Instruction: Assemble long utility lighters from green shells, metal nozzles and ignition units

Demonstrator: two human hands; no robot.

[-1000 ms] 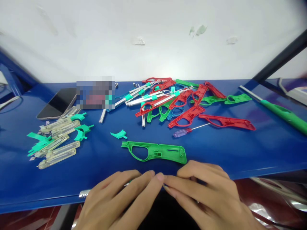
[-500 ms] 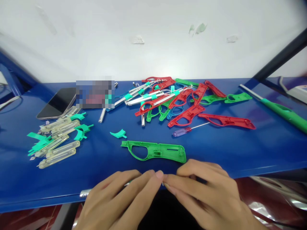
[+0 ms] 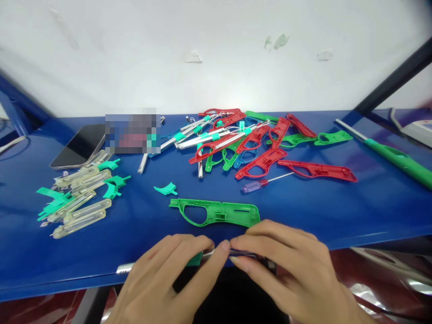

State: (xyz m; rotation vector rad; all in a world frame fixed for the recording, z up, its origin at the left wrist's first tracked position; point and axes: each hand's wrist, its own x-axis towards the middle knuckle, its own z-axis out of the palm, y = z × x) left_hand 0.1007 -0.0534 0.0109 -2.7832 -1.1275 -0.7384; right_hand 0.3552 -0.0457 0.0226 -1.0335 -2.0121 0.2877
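Note:
My left hand (image 3: 168, 274) is closed round a silver metal lighter tube (image 3: 124, 268), whose slotted tip sticks out to the left. A green collar (image 3: 195, 259) on the tube shows between the fingers. My right hand (image 3: 290, 261) pinches a thin dark part (image 3: 246, 254) with thumb and fingers, its tips touching those of my left hand; most of that part is hidden. Just beyond the hands lies a green lighter shell half (image 3: 236, 213), inner side up. A small green trigger (image 3: 166, 188) rests behind it to the left.
On the blue table (image 3: 141, 229), clear fuel tanks (image 3: 84, 216) and green triggers lie left, near a phone (image 3: 79, 146). Metal tubes with wires and red shell halves (image 3: 263, 164) are heaped at the back. A screwdriver (image 3: 255, 186) and a whole green lighter (image 3: 400, 157) lie right.
Both hands have shifted slightly up and opened a little at the fingertips, so the green collar and the thin dark part show more. The things on the table have stayed put.

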